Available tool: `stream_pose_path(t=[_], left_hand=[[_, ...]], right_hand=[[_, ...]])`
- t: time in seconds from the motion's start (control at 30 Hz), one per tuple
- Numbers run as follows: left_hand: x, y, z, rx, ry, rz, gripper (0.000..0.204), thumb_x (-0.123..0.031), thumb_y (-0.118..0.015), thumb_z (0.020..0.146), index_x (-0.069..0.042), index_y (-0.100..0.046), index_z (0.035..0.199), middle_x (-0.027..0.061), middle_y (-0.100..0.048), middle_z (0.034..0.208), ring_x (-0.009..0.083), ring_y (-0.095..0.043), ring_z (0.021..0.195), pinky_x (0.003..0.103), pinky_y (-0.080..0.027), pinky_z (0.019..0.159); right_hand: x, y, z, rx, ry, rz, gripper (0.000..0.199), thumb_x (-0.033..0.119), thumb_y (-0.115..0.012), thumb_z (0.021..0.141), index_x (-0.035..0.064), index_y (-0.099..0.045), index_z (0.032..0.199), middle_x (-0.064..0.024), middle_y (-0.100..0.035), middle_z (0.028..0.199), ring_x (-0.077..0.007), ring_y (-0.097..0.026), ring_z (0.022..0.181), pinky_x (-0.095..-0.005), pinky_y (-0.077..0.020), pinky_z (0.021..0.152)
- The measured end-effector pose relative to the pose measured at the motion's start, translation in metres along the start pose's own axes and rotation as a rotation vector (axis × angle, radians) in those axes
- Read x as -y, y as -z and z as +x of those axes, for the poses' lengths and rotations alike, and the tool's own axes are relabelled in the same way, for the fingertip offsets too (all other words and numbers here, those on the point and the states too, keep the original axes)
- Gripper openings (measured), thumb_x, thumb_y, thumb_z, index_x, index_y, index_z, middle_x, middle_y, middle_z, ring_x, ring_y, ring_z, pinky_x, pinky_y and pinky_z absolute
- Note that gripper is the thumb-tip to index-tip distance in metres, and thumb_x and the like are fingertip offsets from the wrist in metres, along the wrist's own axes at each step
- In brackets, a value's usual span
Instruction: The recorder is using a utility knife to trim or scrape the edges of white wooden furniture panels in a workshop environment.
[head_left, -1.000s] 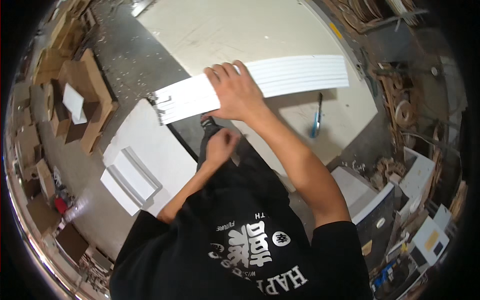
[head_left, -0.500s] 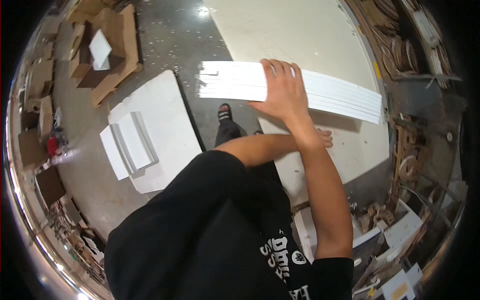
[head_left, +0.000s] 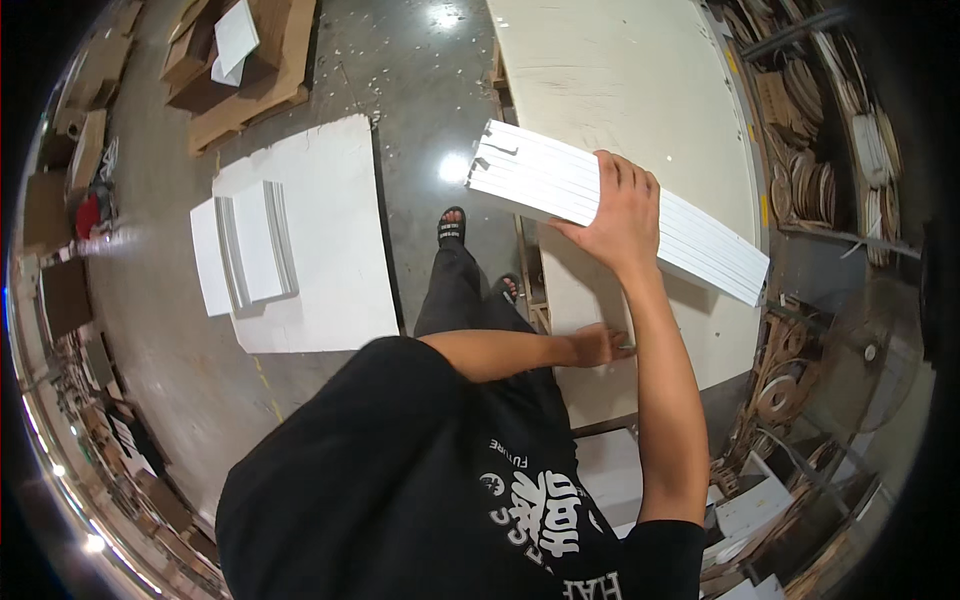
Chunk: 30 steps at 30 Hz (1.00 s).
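My right hand (head_left: 625, 215) is closed around a stack of long white boards (head_left: 540, 170), its edges showing as parallel lines. The stack slants over the pale worktable (head_left: 600, 60), its left end reaching past the table's edge and its right end lower. Dark marks show at the left end. My left hand (head_left: 598, 345) is low beside my right forearm, over the near part of the table. Its fingers point right and look slightly apart, and I can make out nothing held in them.
To the left, more white boards (head_left: 265, 245) lie stacked on a white sheet-topped platform (head_left: 340, 220). Beyond it stands a cardboard box (head_left: 260, 90) on a pallet. Racks with coiled edging rolls (head_left: 800, 190) line the right side. White offcuts (head_left: 755, 510) lie at the lower right.
The board stack has tilted, its right end dropping nearer to me, and my right hand has shifted right with it. My left hand has drawn back left, out from behind my right forearm.
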<state>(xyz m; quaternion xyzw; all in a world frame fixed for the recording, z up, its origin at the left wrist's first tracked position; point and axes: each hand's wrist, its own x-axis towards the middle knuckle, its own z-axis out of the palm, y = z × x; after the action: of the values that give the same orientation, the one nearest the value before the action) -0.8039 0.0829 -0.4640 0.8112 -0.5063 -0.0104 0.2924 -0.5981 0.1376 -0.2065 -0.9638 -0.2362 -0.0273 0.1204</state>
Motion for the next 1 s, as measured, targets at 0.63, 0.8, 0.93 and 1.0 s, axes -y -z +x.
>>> stream_pose_path(t=[0.63,0.8,0.93,1.0], left_hand=[[0.14,0.327,-0.225,-0.992,1.083,-1.031,0.043,-0.04,-0.05,0.112,-0.008,-0.061,0.138,0.0003,-0.053,0.091,0.0079,-0.049,0.073,0.025,-0.048,0.07],[0.181,0.371,-0.121,-0.866,0.863,-0.882,0.054,-0.044,-0.038,0.118,-0.004,-0.059,0.148,0.0043,-0.065,0.112,0.0125,-0.06,0.096,0.03,-0.051,0.092],[0.166,0.391,-0.102,-0.737,1.006,-1.021,0.056,-0.044,-0.032,0.12,-0.002,-0.058,0.148,0.0075,-0.067,0.121,0.0166,-0.061,0.113,0.032,-0.047,0.106],[0.167,0.393,-0.102,-0.671,1.031,-0.883,0.056,-0.044,-0.031,0.12,-0.002,-0.057,0.147,0.0085,-0.067,0.121,0.0178,-0.061,0.113,0.034,-0.046,0.106]], right_hand=[[-0.006,-0.004,-0.004,0.064,-0.029,-0.085,0.108,0.048,-0.097,0.067,0.0036,-0.045,0.151,-0.019,-0.055,0.143,-0.0396,-0.048,0.136,-0.0539,-0.0341,0.12],[-0.003,-0.001,0.0,0.052,-0.019,-0.057,0.1,0.051,-0.094,0.07,0.0019,-0.05,0.145,-0.0209,-0.059,0.138,-0.0395,-0.053,0.128,-0.0538,-0.0362,0.117],[-0.007,-0.001,-0.003,0.043,-0.057,-0.041,0.106,0.049,-0.097,0.066,0.0034,-0.048,0.148,-0.0198,-0.058,0.14,-0.0387,-0.054,0.13,-0.0528,-0.0372,0.117],[-0.009,0.0,0.0,0.02,-0.043,-0.001,0.105,0.049,-0.097,0.066,0.0023,-0.05,0.146,-0.0203,-0.059,0.138,-0.0386,-0.055,0.128,-0.0524,-0.0379,0.115]])
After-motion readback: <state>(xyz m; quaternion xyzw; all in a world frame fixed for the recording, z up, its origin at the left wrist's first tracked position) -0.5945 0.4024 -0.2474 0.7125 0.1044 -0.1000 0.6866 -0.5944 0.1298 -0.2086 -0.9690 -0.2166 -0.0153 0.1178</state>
